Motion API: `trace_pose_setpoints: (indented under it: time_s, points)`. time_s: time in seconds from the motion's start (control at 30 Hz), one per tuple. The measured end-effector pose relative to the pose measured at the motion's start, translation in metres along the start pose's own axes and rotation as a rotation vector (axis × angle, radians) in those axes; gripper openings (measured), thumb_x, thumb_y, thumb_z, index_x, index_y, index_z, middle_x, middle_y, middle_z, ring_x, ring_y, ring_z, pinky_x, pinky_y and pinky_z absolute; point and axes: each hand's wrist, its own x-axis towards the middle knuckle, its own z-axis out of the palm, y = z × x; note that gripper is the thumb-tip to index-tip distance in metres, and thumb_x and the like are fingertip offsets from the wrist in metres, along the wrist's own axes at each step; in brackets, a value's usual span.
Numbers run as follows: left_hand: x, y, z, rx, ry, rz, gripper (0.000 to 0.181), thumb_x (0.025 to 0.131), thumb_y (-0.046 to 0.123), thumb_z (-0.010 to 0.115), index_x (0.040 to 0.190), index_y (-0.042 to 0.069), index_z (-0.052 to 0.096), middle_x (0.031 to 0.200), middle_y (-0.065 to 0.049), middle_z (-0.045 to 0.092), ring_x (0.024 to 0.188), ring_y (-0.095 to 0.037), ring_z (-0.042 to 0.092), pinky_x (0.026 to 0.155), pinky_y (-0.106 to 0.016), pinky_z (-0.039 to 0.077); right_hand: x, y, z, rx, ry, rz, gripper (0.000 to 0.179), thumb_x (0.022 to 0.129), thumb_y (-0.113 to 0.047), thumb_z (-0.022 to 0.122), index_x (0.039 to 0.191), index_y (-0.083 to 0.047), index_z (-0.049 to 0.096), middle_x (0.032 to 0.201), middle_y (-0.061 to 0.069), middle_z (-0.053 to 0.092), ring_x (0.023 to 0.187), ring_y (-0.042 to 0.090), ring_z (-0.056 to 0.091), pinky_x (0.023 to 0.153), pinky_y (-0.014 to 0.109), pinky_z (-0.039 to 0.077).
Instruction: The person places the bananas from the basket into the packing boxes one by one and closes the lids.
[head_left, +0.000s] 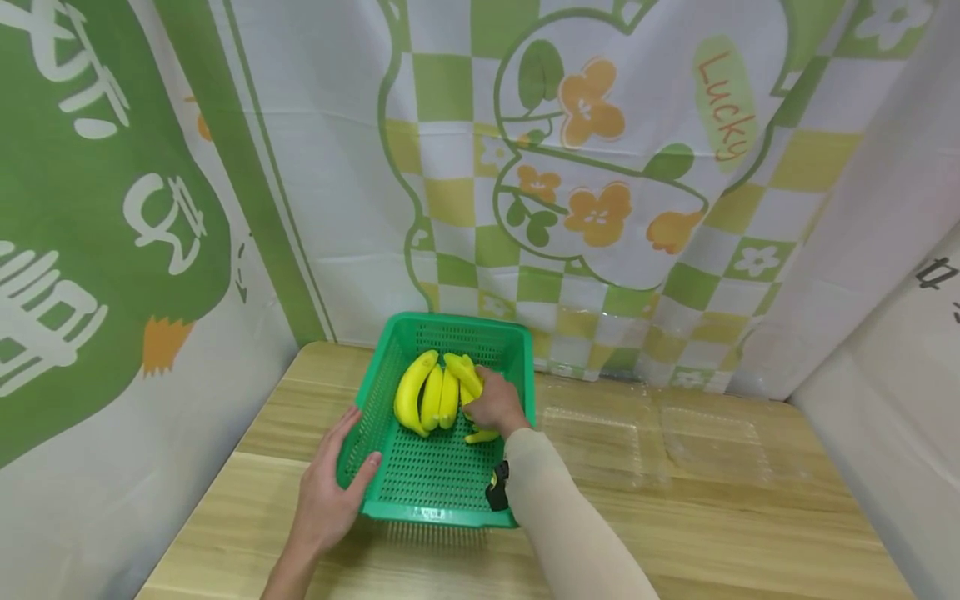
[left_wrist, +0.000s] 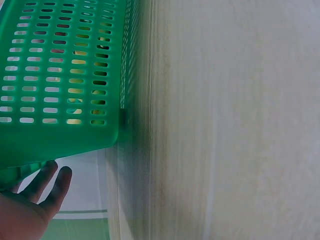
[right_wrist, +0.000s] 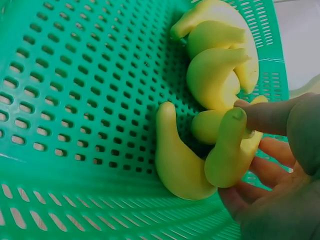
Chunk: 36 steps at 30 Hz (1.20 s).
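A green perforated basket (head_left: 420, 517) holds several yellow bananas (head_left: 414, 392), most of them side by side toward its far half. My right hand (head_left: 498, 404) reaches inside at the right and pinches one banana (right_wrist: 225, 155) between thumb and fingers. Beside it, in the right wrist view, another banana (right_wrist: 175, 160) lies on the basket floor, close against the held one. At the basket's left wall, my left hand (head_left: 330, 492) rests with fingers extended along the outside and thumb over the rim. The left wrist view shows its fingers (left_wrist: 57, 192) spread beyond the basket's edge.
The basket stands on a wood-grain table (head_left: 247, 500) near the back edge. Clear plastic trays (head_left: 592, 425) lie to its right. A patterned green and white curtain (head_left: 450, 192) hangs close behind the table, with printed sheets at both sides.
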Motion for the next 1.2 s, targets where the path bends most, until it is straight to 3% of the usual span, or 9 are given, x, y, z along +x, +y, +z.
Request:
trace_pose_setpoints:
  time_s: [0.1,0.23,0.33,0.57,0.73,0.9,1.03,1.13,1.2]
  points:
    - [-0.0003,0.0006,0.0001,0.001,0.000,0.001,0.064,0.103,0.023,0.068,0.161,0.013,0.044,0.171,-0.015,0.039,0.157,-0.048,0.035,0.118,-0.081,0.027,0.0021,0.0014,0.0013,-0.034,0.019,-0.006,0.073,0.094,-0.004,0.075,0.160,-0.012,0.047,0.136,0.021,0.067,0.101,0.030,0.062,0.090,0.045,0.058]
    - [-0.0004,0.0023,0.0001,-0.003,-0.001,0.001,0.063,0.104,0.023,0.067,0.161,0.013,0.044,0.171,-0.015,0.039,0.157,-0.048,0.035,0.118,-0.081,0.028,0.0023,0.0019,0.0016,-0.042,0.040,-0.002,0.071,0.092,-0.001,0.074,0.158,-0.015,0.051,0.135,0.021,0.067,0.098,0.028,0.059,0.084,0.042,0.057]
    - [-0.0004,0.0037,0.0000,-0.007,-0.001,0.002,0.063,0.103,0.022,0.067,0.161,0.012,0.044,0.171,-0.015,0.039,0.157,-0.048,0.035,0.118,-0.081,0.027,0.0016,0.0015,0.0016,-0.038,0.044,-0.005,0.069,0.092,-0.002,0.076,0.156,-0.016,0.054,0.138,0.020,0.067,0.102,0.029,0.060,0.087,0.043,0.058]
    - [0.0000,0.0045,-0.0001,-0.005,-0.002,0.004,0.063,0.104,0.022,0.067,0.161,0.011,0.044,0.172,-0.013,0.038,0.157,-0.048,0.034,0.119,-0.081,0.027,0.0001,0.0008,0.0020,-0.017,0.056,-0.021,0.060,0.093,-0.007,0.080,0.149,-0.017,0.063,0.148,0.017,0.065,0.125,0.037,0.062,0.106,0.051,0.056]
    - [0.0006,0.0039,0.0006,-0.005,0.000,0.008,0.063,0.103,0.021,0.067,0.161,0.011,0.044,0.172,-0.013,0.038,0.157,-0.047,0.035,0.119,-0.080,0.028,0.0006,0.0025,0.0031,-0.021,0.066,-0.044,0.052,0.093,-0.011,0.082,0.143,-0.019,0.069,0.148,0.015,0.066,0.135,0.039,0.060,0.106,0.051,0.057]
    - [0.0007,0.0034,0.0010,-0.009,-0.003,0.006,0.063,0.104,0.021,0.067,0.161,0.012,0.043,0.171,-0.014,0.038,0.157,-0.047,0.034,0.119,-0.080,0.028,0.0006,0.0032,0.0031,-0.010,0.077,-0.045,0.048,0.094,-0.016,0.082,0.141,-0.022,0.071,0.148,0.015,0.066,0.132,0.037,0.062,0.087,0.040,0.061]
    - [0.0005,0.0026,0.0007,-0.008,0.000,0.004,0.063,0.104,0.022,0.067,0.161,0.012,0.043,0.171,-0.015,0.038,0.157,-0.047,0.035,0.119,-0.080,0.028,0.0001,0.0021,0.0009,0.026,0.087,-0.066,0.047,0.094,-0.016,0.082,0.140,-0.020,0.072,0.145,0.015,0.068,0.108,0.028,0.070,0.064,0.027,0.054]
    - [-0.0001,0.0020,0.0001,-0.001,0.000,-0.001,0.063,0.104,0.023,0.066,0.161,0.012,0.043,0.171,-0.014,0.038,0.157,-0.047,0.035,0.119,-0.080,0.028,-0.0007,0.0008,-0.0016,0.068,0.096,-0.084,0.046,0.094,-0.016,0.082,0.139,-0.018,0.072,0.143,0.013,0.070,0.101,0.026,0.070,0.063,0.026,0.053]
    - [-0.0005,0.0016,-0.0004,0.003,0.000,-0.007,0.063,0.104,0.023,0.066,0.162,0.013,0.043,0.172,-0.013,0.038,0.157,-0.047,0.035,0.119,-0.080,0.028,-0.0014,-0.0002,-0.0030,0.090,0.100,-0.093,0.046,0.094,-0.018,0.082,0.139,-0.018,0.072,0.142,0.011,0.071,0.107,0.028,0.071,0.071,0.032,0.059]
